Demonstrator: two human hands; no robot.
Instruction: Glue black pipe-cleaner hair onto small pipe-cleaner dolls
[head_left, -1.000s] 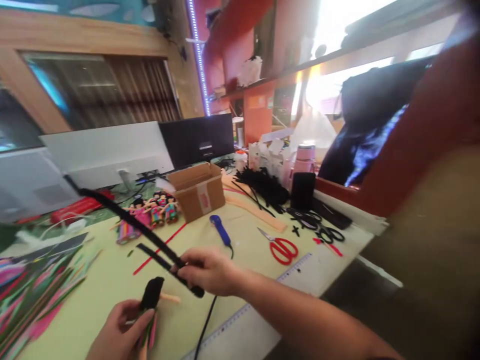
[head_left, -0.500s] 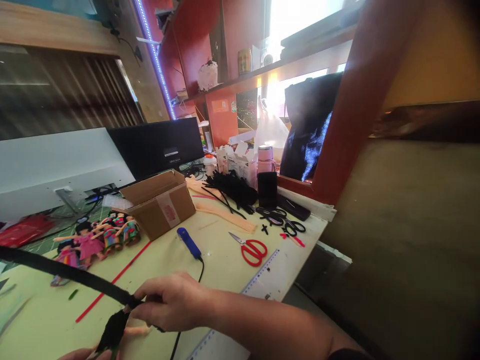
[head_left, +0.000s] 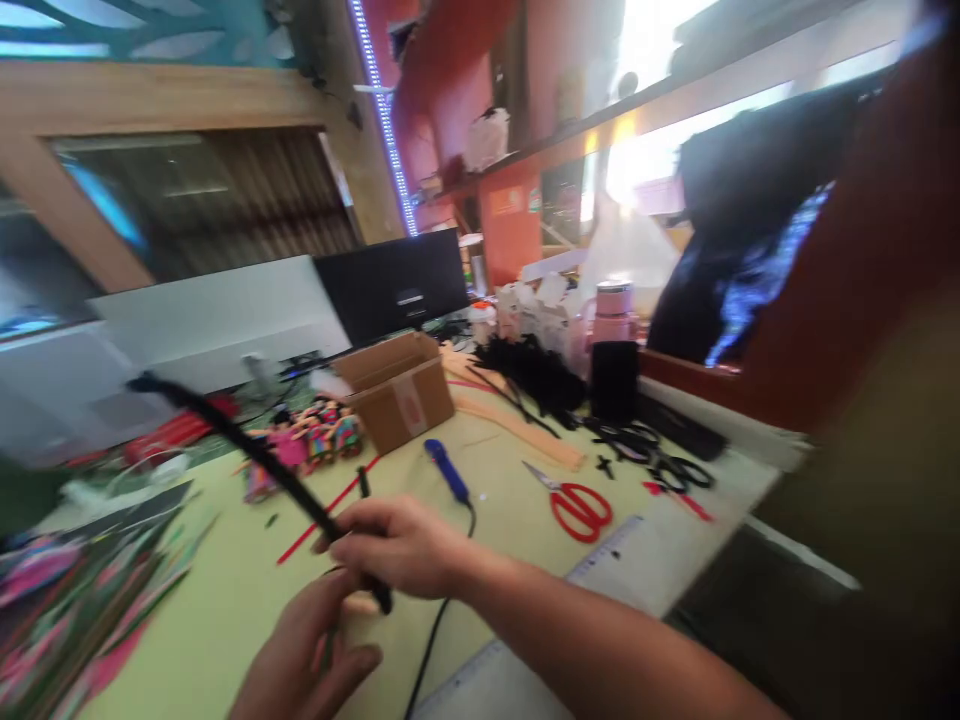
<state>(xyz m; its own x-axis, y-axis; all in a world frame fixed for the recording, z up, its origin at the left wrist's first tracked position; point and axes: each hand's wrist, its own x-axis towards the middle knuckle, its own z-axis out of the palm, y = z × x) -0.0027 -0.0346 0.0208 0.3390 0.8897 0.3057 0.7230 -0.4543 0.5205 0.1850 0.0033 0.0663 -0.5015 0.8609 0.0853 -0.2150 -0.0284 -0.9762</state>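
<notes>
A long black fuzzy strip (head_left: 262, 455) is pinched in my right hand (head_left: 409, 548), its free end rising to the upper left and a short end poking out below the fingers. Just beneath, my left hand (head_left: 296, 640) curls around what looks like a small doll (head_left: 362, 604); a peach limb shows and the rest is mostly hidden by my fingers. On the table past my hands lie a thin red strip (head_left: 307, 535), a blue corded tool (head_left: 448, 472) and red-handled scissors (head_left: 577, 510).
Several small dolls (head_left: 300, 445) lie beside an open cardboard box (head_left: 390, 405). Black fuzzy stems (head_left: 529, 375) are heaped behind, with black-handled scissors (head_left: 679, 470) at right. A clear ruler (head_left: 607, 550) lies along the near table edge. Coloured strips (head_left: 112, 610) fill the left.
The view has swung left, so the table's things sit farther right. The black strip now points more steeply upward, and my left hand has come up close under my right.
</notes>
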